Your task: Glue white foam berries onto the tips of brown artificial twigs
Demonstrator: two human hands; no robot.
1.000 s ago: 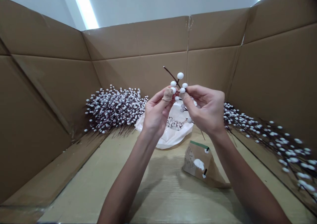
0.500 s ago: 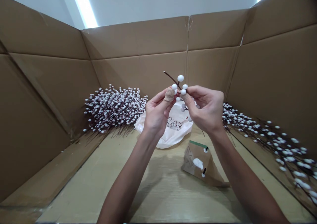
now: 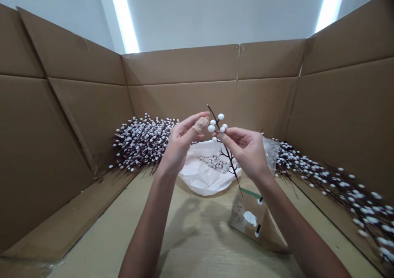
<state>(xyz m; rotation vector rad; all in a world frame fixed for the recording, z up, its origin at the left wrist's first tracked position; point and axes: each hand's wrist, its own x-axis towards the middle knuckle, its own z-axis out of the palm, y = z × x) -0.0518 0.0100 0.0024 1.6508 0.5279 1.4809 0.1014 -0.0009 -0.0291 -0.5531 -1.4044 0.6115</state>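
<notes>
My right hand (image 3: pixel 248 149) pinches a brown artificial berry stem (image 3: pixel 230 157) between thumb and fingers. Several white berries sit at the stem's upper end, and its thin lower end slants down toward a small cardboard stand. My left hand (image 3: pixel 184 136) is just left of those berries, fingers apart, with nothing visible in it. Both thumbs have tan tape wrapped around them. Beneath my hands lies a white plastic bag (image 3: pixel 200 180), spread wide, with loose white berries (image 3: pixel 212 162) inside. The cardboard stand (image 3: pixel 240 217) carries a white glue-like blob (image 3: pixel 250 218) and a green strip along its top.
A dense bundle of white-berried stems (image 3: pixel 144 142) lies at the left back. More berried stems (image 3: pixel 326 175) stretch along the right side. Tall cardboard walls (image 3: pixel 184 99) enclose the table (image 3: pixel 197 229) on three sides. Clear plastic (image 3: pixel 271 151) shows behind my right wrist.
My left hand has let go of the berry cluster and drawn back to the left. The stem stays in my right hand, now showing more of its length. The camera view has tilted up.
</notes>
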